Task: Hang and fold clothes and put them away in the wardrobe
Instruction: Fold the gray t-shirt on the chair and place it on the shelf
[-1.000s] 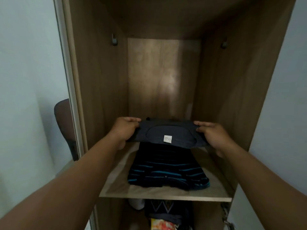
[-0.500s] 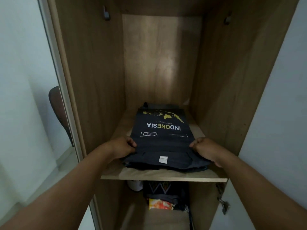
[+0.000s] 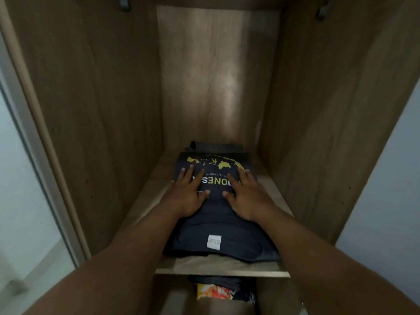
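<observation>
Folded dark cotton T-shirt (image 3: 218, 214) flat under left hand (image 3: 188, 196), right hand (image 3: 247, 196)

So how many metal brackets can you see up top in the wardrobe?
2: one bracket on the left wall at the top edge, another bracket on the right wall. Both are partly cut off; more may lie above view.

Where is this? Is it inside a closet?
Yes, most likely a wardrobe in a bedroom: wooden side walls, a shelf holding a folded dark T-shirt, and more clothes stored below.
</observation>
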